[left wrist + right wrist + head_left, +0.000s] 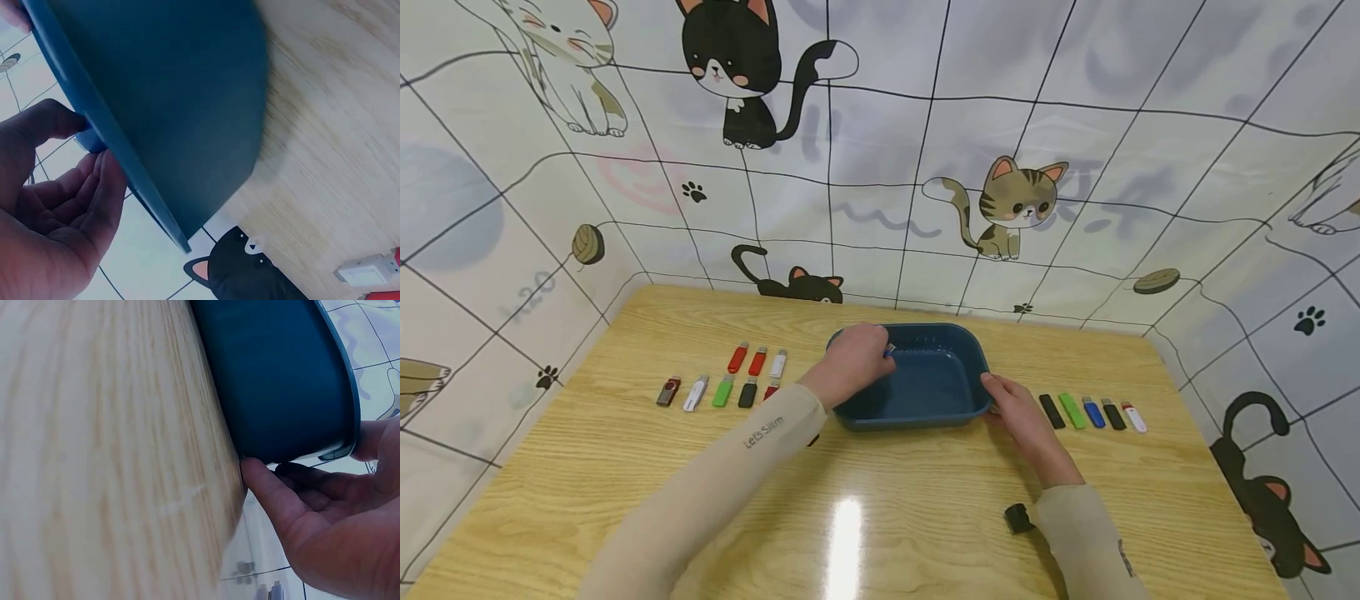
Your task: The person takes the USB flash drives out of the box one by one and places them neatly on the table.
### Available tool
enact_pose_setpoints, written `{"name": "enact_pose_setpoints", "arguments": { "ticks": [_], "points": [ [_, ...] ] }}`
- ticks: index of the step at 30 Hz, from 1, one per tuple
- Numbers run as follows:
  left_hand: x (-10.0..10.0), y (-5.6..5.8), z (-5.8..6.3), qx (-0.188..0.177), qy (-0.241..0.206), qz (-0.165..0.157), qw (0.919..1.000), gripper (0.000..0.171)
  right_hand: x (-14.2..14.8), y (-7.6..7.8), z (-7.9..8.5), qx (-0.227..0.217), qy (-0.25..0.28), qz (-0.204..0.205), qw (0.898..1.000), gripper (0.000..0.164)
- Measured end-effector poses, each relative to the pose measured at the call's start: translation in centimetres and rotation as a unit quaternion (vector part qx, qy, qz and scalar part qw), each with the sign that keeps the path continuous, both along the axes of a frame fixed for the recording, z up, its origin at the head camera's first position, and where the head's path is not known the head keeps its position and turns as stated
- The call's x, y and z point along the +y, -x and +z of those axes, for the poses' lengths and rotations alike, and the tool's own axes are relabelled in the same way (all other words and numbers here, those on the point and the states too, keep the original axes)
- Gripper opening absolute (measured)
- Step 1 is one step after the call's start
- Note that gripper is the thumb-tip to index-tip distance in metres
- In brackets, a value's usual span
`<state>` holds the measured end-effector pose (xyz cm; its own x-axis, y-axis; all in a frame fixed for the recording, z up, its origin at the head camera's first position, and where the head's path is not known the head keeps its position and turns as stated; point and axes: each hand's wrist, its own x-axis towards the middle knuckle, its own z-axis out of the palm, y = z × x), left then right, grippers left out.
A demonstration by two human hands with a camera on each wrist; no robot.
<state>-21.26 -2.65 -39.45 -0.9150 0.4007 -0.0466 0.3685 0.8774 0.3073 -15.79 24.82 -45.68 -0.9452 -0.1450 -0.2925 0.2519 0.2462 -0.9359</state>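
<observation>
A dark blue plastic tub [934, 379] rests on the wooden table. Over its left part, my left hand [855, 357] pinches a small blue USB stick [92, 140] between thumb and fingers. In the head view only a bit of that stick shows past the hand. My right hand [1018, 410] holds the tub at its front right corner. Seen from the right wrist, the thumb of this right hand [350, 515] is at the rim and its fingers reach to the tub's underside, where some fingertips are hidden.
Several USB sticks lie left of the tub, among them a green one [723, 391] and a red one [738, 357]. More form a row at the right, including a blue one [1093, 412]. A small black object [1018, 518] lies by the right sleeve. Cat-print cloth [880, 208] surrounds the table.
</observation>
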Motion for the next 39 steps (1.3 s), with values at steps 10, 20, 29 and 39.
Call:
{"name": "enact_pose_setpoints", "arguments": {
  "ticks": [10,20,29,39],
  "points": [
    [-1.8,-0.7,1.1,0.046,-0.037,0.012,0.9982,0.016,0.0,0.0,0.2,0.002,-0.001,0.004,1.000,0.072],
    [-4.1,-1.5,2.3,0.033,-0.080,0.044,0.9953,0.022,0.0,-0.2,0.3,0.002,-0.003,0.003,1.000,0.071],
    [-7.1,-2.3,3.3,0.023,-0.106,0.081,0.9909,0.014,-0.2,-0.2,0.1,0.004,-0.005,0.003,1.000,0.071],
    [-10.8,-2.6,3.6,0.046,-0.127,0.112,0.9846,0.020,-0.1,-0.1,0.1,0.007,-0.008,0.004,1.000,0.070]
  ]
}}
